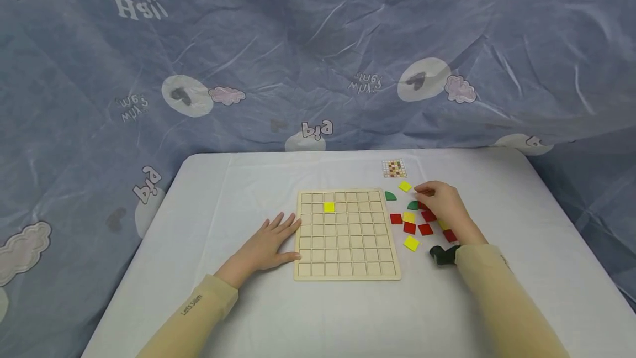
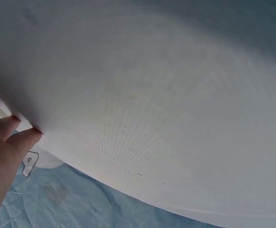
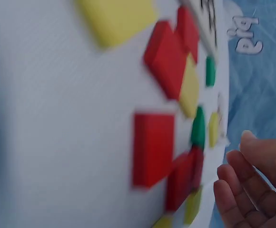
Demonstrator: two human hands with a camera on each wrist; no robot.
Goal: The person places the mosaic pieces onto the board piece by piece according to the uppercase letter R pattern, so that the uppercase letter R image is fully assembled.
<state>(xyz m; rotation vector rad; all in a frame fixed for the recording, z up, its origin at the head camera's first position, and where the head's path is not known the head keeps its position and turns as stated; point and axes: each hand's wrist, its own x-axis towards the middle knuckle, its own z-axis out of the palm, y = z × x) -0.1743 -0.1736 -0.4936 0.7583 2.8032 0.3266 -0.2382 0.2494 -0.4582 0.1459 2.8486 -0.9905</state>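
A pale wooden grid board (image 1: 346,275) lies flat on the white table, with one yellow square tile (image 1: 329,207) in a cell of its upper rows. Spread along the board's left edge, my left hand (image 1: 268,243) touches the rim with its fingers; in the left wrist view only part of this hand (image 2: 7,142) shows. My right hand (image 1: 442,200) hovers over the far side of the loose tiles, its fingertips close to a yellow tile (image 1: 404,187). In the right wrist view the right hand's fingers (image 3: 238,185) are loosely bent, with nothing visible between them and the thumb.
Several red tiles (image 1: 425,229), yellow tiles (image 1: 411,243) and green quarter-round pieces (image 1: 391,196) lie scattered right of the board. A small pattern card (image 1: 395,168) is behind them. A dark object (image 1: 442,255) sits beside the right cuff. Patterned blue cloth (image 1: 298,70) hangs behind the table.
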